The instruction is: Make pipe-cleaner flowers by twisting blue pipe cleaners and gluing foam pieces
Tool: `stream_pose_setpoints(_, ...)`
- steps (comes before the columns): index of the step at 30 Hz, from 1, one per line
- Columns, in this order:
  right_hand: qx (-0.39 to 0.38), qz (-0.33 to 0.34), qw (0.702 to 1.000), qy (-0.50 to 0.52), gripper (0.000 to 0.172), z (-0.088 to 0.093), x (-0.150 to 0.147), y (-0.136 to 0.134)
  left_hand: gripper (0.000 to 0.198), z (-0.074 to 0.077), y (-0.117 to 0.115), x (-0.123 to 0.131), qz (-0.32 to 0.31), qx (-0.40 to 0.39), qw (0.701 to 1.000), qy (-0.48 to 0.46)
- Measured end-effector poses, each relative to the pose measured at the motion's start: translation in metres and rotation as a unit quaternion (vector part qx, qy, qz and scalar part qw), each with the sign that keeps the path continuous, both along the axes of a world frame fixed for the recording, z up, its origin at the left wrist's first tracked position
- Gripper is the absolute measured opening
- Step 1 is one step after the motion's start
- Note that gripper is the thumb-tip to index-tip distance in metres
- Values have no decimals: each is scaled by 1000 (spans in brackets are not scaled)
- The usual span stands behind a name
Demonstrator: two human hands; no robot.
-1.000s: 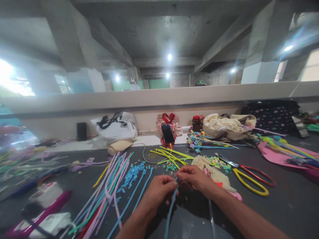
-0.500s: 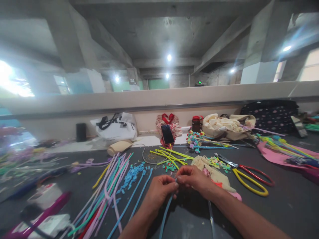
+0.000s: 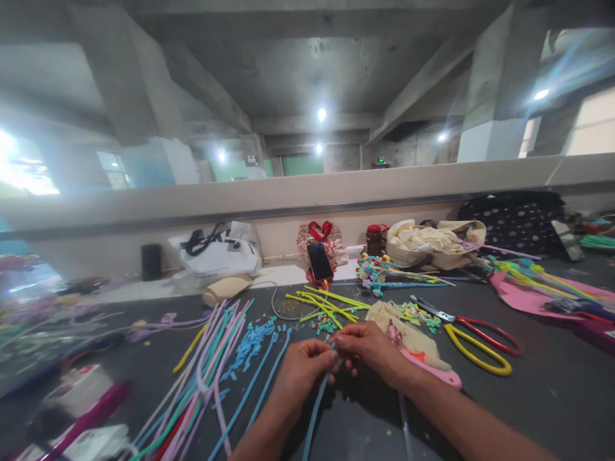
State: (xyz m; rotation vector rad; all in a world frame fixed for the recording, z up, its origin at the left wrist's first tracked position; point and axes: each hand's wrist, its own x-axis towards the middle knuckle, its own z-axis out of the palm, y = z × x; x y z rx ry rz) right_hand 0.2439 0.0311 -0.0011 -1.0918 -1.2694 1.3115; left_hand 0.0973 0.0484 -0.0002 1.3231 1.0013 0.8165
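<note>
We've got the blue stem (image 3: 314, 413) over the dark table (image 3: 552, 397), left hand (image 3: 298, 371) pinching its upper end, right hand (image 3: 368, 349) apparently pinching the tip, view's blocked; we'd call this tip work, next move needs steady hold
</note>
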Motion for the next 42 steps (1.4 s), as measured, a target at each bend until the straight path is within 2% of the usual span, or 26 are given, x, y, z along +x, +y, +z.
stream_pose_setpoints(3, -2, -7, 1000, 3, 36, 9, 3, -3, 25, 1, 0, -1, -17, -54, 997, -45)
stream_pose_setpoints(6, 4, -12, 1000, 5, 36, 13, 6, -4, 27, 1, 1, -3, -44, -89, 993, -69)
stream_pose_setpoints(16, 70, 54, 996, -31, 27, 3, 8, -1, 22, -1, 4, -5, -87, -131, 985, -67)
stream_pose_setpoints(22, 87, 62, 993, -52, 24, 5, 9, -3, 20, 0, 6, -5, -97, -156, 981, -58)
stream_pose_setpoints(28, 87, 73, 993, -39, 23, 4, 10, -2, 23, -1, 6, -5, -100, -148, 982, -59)
stream_pose_setpoints(36, 41, 30, 998, -32, 14, 4, 9, 0, 18, 0, -1, 0, -35, -29, 999, 18)
stream_pose_setpoints(42, 8, 36, 999, -34, 11, 1, 11, 0, 14, 0, -2, 2, -23, -18, 999, 38)
